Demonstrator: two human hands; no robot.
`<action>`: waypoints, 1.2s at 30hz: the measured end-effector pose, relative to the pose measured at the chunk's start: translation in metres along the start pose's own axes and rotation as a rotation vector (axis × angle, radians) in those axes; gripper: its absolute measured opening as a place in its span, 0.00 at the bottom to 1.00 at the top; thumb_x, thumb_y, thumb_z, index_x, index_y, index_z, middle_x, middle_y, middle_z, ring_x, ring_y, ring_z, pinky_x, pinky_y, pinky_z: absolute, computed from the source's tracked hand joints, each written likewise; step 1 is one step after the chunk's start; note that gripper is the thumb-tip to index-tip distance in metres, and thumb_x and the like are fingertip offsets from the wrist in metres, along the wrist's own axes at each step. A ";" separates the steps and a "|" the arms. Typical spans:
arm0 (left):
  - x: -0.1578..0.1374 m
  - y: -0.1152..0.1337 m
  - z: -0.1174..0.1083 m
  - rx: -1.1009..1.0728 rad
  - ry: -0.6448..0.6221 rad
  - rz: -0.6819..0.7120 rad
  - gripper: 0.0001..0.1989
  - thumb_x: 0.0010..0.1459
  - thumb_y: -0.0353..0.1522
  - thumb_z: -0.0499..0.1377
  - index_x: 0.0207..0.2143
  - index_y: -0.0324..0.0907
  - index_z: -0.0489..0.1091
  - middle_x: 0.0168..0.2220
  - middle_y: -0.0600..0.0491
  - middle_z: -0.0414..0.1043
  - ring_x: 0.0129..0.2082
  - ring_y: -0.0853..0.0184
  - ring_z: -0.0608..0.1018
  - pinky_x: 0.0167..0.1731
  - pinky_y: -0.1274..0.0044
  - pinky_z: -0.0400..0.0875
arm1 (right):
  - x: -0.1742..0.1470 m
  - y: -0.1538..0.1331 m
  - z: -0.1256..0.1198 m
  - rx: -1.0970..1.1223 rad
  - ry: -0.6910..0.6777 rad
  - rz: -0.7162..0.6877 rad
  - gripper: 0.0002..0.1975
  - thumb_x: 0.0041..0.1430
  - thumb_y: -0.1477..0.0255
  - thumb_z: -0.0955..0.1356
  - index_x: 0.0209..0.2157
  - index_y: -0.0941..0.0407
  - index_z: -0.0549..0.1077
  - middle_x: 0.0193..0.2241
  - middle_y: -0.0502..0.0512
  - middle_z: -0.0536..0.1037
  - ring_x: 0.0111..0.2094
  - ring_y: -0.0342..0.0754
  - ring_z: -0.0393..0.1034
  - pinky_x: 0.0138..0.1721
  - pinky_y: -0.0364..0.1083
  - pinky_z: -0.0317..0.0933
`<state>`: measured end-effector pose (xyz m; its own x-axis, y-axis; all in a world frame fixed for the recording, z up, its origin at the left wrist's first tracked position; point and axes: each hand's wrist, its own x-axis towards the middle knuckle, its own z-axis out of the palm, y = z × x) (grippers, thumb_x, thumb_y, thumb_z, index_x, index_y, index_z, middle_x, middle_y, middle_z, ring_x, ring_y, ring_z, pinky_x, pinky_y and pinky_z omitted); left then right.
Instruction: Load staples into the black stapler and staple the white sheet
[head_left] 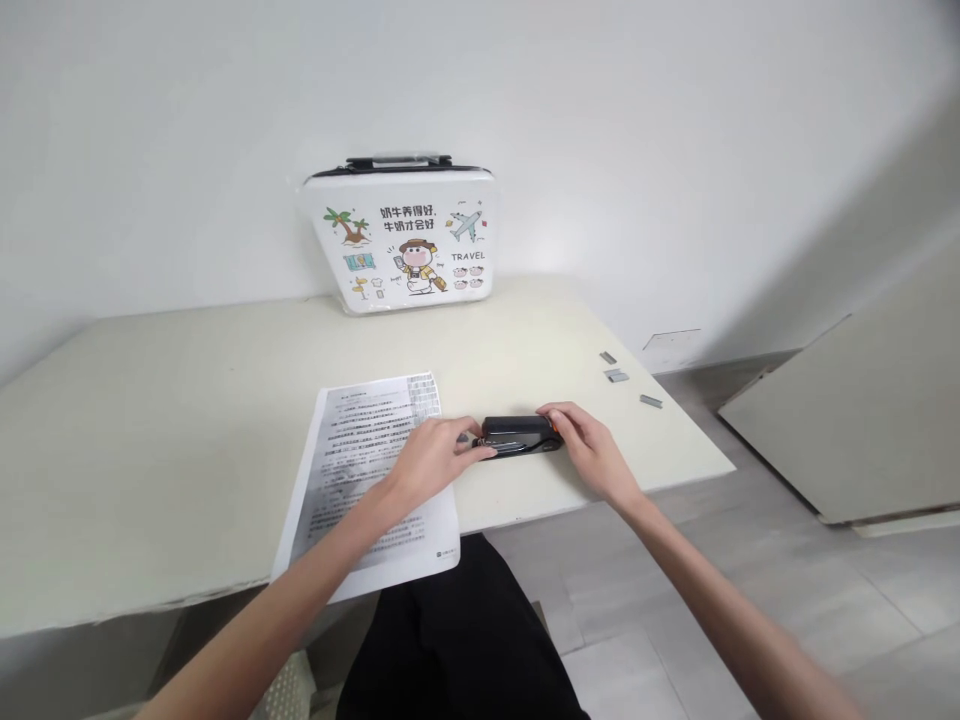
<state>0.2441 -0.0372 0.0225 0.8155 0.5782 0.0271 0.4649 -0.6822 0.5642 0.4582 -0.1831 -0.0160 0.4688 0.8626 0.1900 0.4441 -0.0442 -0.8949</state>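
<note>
A black stapler (517,435) lies sideways near the table's front edge, between my two hands. My left hand (439,455) pinches its left end, with the thumb along the near side. Around the right end, my right hand (585,440) has its fingers closed. Under my left wrist and forearm lies a printed sheet of paper (360,460), its near edge hanging over the table's front. Several grey strips of staples (616,376) are scattered on the table to the right, beyond my right hand.
A white carrying case (420,240) with cartoon prints stands at the back of the pale table (187,430), close to the wall. The table's right edge slopes down beside the staple strips. A pale cabinet (862,420) stands on the tiled floor at the right.
</note>
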 end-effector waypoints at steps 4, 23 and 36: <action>-0.001 -0.001 0.001 -0.012 0.011 0.006 0.13 0.65 0.46 0.65 0.41 0.46 0.78 0.32 0.55 0.82 0.30 0.61 0.82 0.31 0.75 0.69 | 0.000 0.001 0.000 -0.001 0.003 -0.003 0.23 0.72 0.52 0.61 0.46 0.53 0.79 0.45 0.58 0.83 0.47 0.54 0.75 0.50 0.50 0.67; -0.007 -0.002 0.004 -0.034 0.035 0.011 0.12 0.66 0.44 0.65 0.43 0.46 0.80 0.33 0.55 0.83 0.32 0.61 0.84 0.32 0.75 0.71 | -0.001 0.005 0.001 -0.041 0.012 -0.005 0.23 0.72 0.51 0.61 0.45 0.53 0.79 0.44 0.58 0.83 0.46 0.54 0.75 0.49 0.50 0.67; -0.020 -0.020 -0.018 0.011 0.017 -0.060 0.15 0.65 0.47 0.64 0.44 0.49 0.80 0.31 0.55 0.81 0.32 0.59 0.83 0.33 0.74 0.68 | -0.002 0.000 0.000 -0.033 0.008 0.020 0.24 0.73 0.52 0.61 0.47 0.53 0.80 0.43 0.58 0.82 0.45 0.54 0.75 0.48 0.48 0.67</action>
<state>0.2123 -0.0274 0.0251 0.7800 0.6257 0.0078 0.5165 -0.6509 0.5564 0.4573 -0.1854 -0.0160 0.4835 0.8576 0.1755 0.4598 -0.0782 -0.8846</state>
